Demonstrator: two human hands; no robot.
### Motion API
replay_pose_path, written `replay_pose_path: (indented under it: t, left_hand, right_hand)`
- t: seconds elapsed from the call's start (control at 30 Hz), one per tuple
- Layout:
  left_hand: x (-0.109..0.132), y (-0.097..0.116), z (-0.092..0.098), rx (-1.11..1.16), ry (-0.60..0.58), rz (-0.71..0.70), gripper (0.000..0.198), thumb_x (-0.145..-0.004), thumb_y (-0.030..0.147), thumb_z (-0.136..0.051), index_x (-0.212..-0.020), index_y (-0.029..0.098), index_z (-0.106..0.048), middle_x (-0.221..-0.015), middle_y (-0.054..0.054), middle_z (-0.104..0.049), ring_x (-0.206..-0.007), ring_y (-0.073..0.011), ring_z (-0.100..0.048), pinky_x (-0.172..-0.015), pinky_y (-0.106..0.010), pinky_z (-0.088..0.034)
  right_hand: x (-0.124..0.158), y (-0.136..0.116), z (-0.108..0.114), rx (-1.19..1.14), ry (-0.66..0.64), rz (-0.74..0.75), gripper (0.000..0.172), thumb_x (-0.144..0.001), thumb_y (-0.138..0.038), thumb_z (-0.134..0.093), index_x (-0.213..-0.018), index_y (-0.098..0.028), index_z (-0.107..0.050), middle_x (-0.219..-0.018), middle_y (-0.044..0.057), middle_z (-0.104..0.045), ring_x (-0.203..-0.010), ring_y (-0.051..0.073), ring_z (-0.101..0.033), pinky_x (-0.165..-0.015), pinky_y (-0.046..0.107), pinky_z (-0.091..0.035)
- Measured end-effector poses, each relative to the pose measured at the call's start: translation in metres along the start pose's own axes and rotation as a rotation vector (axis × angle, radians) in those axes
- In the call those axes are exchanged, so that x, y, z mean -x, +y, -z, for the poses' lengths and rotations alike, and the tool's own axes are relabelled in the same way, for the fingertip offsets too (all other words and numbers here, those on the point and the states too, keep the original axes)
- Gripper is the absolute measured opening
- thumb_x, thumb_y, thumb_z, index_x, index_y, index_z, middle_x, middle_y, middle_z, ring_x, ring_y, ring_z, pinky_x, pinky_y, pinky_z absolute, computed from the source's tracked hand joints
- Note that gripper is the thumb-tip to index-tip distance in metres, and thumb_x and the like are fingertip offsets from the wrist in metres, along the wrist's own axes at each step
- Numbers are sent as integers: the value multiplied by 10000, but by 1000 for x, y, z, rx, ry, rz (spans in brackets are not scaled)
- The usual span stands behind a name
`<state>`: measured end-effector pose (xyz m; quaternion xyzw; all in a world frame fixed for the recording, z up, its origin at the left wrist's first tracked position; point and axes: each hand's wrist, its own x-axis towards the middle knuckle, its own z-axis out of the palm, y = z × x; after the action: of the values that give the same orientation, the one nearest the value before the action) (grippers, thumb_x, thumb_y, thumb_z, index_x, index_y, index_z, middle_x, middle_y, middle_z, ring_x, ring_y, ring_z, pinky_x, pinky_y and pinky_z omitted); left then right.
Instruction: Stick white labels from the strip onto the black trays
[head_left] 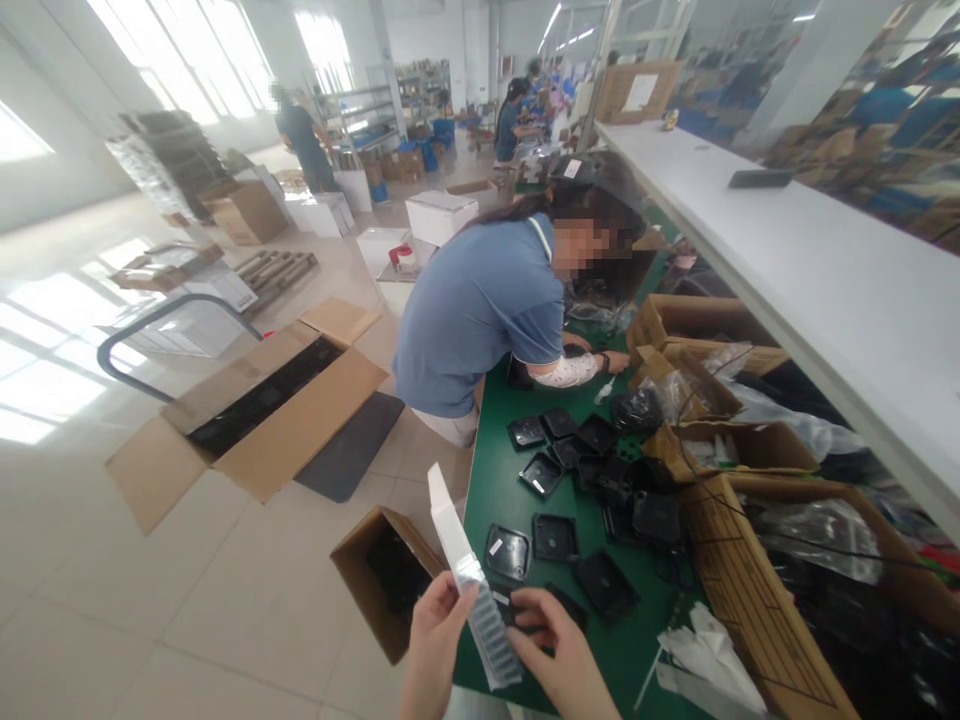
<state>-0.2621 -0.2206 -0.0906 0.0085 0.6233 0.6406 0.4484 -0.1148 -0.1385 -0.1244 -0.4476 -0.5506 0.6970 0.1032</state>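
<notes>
A long strip of silvery labels (493, 630) with a white backing tail (448, 520) is tilted up in front of me. My left hand (437, 632) is closed on its left edge, thumb on top. Along the strip's right edge is my right hand (551, 640), fingers curved and thumb and forefinger apart; its thumb tip is close to the labels, and whether it touches cannot be made out. Beyond the hands, black plastic trays (556, 538) lie on the green table (487, 470). One tray (508, 552) carries a small white label.
Cardboard boxes (765, 600) with bagged parts line the table's right side under a white shelf (787, 220). A co-worker in a blue shirt (480, 310) bends over the table ahead. An open carton (386, 580) stands left of the table, a larger one (300, 440) beyond.
</notes>
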Motion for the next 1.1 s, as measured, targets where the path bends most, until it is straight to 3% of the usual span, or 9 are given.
replay_pose_path:
  t: [0.07,0.2,0.37,0.53,0.63,0.73,0.83,0.93,1.1]
  left_hand:
    - [-1,-3,2,-54,-20,-21,382,-659,420,-844,-892,142,-725,-852,-61,-736,-847,-205,-662,-801,-273,-534]
    - [-2,-13,8,-134,-88,-85,402,-679,430,-820,-951,145,-739,-900,-82,-746,-899,-247,-669,-857,-326,-544]
    - [-7,-30,18,-209,-106,-135,298,-743,402,-776,-928,171,-740,-861,-47,-714,-911,-221,-644,-840,-277,-519]
    - [-14,-34,18,-219,-77,-105,319,-705,446,-800,-795,155,-705,-761,-24,-660,-781,-178,-615,-753,-243,-508]
    - [-19,-30,14,-202,-53,-66,383,-644,489,-830,-704,145,-672,-694,-16,-632,-717,-165,-594,-695,-235,-502]
    - [-24,-26,15,-175,-18,-12,456,-567,541,-856,-716,140,-697,-679,-30,-657,-725,-191,-620,-688,-255,-521]
    - [-28,-24,24,-168,12,32,477,-543,546,-866,-736,139,-709,-689,-42,-686,-738,-208,-643,-702,-269,-539]
    - [-30,-23,37,-157,34,60,487,-544,536,-872,-765,131,-717,-736,-56,-714,-730,-199,-650,-699,-262,-544]
    - [-29,-21,50,-157,78,120,545,-501,565,-885,-775,124,-721,-733,-67,-718,-749,-216,-662,-694,-270,-560]
  right_hand:
    - [-10,-20,-1,-3,103,53,397,-756,-459,-670,-1023,-165,-674,-973,105,-691,-897,242,-636,-800,343,-496]
    - [-29,-41,-12,-76,61,66,400,-747,-508,-695,-926,-150,-690,-882,108,-710,-850,251,-646,-796,361,-499]
    - [-37,-40,-28,-98,-8,50,297,-762,-441,-679,-832,-153,-673,-808,73,-694,-769,219,-622,-724,321,-473]
    - [-31,-46,-38,110,122,170,208,-800,-339,-625,-677,-171,-629,-709,17,-578,-673,160,-531,-631,275,-394]
    - [-30,-47,-37,187,120,260,224,-817,-308,-609,-634,-178,-600,-698,3,-530,-653,141,-490,-601,264,-365]
    - [-46,-29,-12,89,133,199,243,-814,-385,-621,-692,-175,-616,-708,7,-558,-678,152,-517,-632,266,-399]
    - [-81,9,35,81,388,37,384,-764,-546,-606,-814,-168,-654,-735,28,-630,-698,183,-565,-662,292,-444]
    - [-120,48,78,174,489,-24,406,-691,-544,-601,-794,-154,-649,-716,47,-641,-671,202,-574,-656,318,-453]
    - [-164,81,96,341,441,-34,317,-705,-488,-577,-723,-177,-637,-587,-2,-581,-560,175,-525,-565,283,-380]
